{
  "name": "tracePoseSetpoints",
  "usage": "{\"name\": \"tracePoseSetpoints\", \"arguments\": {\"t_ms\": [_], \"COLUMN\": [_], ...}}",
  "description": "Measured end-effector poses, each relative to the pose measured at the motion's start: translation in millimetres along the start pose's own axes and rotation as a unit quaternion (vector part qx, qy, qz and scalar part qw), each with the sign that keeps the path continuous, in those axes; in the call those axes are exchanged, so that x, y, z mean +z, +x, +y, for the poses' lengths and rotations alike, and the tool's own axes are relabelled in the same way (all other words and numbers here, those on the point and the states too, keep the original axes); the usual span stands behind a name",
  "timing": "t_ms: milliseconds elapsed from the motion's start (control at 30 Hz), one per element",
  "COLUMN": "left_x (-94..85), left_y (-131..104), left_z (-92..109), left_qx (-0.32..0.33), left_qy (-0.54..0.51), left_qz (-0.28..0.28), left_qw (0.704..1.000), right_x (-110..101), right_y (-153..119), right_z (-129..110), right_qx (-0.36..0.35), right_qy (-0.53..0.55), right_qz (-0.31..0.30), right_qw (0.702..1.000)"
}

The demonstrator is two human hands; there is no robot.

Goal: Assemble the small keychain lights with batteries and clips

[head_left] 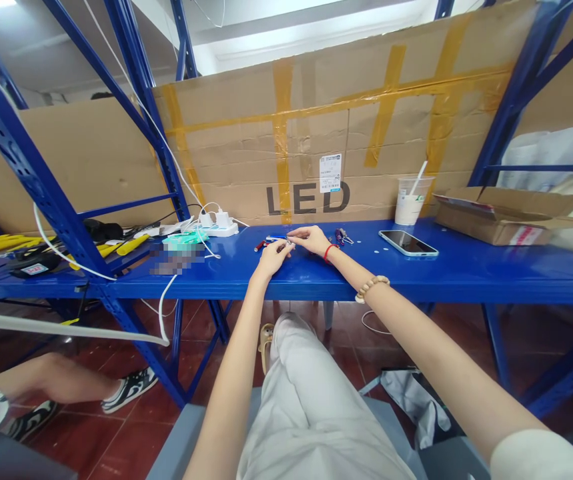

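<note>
A small pale piece (291,245) sits right at the fingertips of both hands, over the blue desk (476,267) — the left hand (275,257) pinched closed on it, the right hand (313,239) arched in from the other side, though I can't tell whether its fingers grip. Just beside them lies a slim red item (259,246), partly hidden. The desk looks smooth and glossy; a flat, round-cornered phone (408,243), a see-through cup (408,211) and an open cardboard box (491,221) stand rightward. Fingers cover the piece — its shape escapes me
</note>
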State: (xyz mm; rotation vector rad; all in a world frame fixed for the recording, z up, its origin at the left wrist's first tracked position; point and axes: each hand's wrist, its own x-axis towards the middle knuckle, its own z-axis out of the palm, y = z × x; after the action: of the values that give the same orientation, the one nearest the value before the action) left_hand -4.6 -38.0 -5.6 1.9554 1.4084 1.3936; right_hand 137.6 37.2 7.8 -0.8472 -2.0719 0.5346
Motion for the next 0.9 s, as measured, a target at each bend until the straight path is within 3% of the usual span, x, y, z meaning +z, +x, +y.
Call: {"name": "tracePoseSetpoints", "arguments": {"t_ms": [367,900], "left_x": [-1.1,-0.5], "left_y": [1.4,1.0], "left_z": [0.5,0.4], "left_qx": [0.003,0.051], "left_qy": [0.037,0.129], "left_qz": [0.053,0.082], "left_qw": [0.998,0.987], "right_x": [1.7,-2.5], "right_y": [2.4,-3.3], "right_z": [-4.3,-8.6], "right_qx": [0.0,0.052], "right_qy": [0.222,0.289], "right_qz": [-0.003,-0.039], "right_qw": [0.975,0.955]}}
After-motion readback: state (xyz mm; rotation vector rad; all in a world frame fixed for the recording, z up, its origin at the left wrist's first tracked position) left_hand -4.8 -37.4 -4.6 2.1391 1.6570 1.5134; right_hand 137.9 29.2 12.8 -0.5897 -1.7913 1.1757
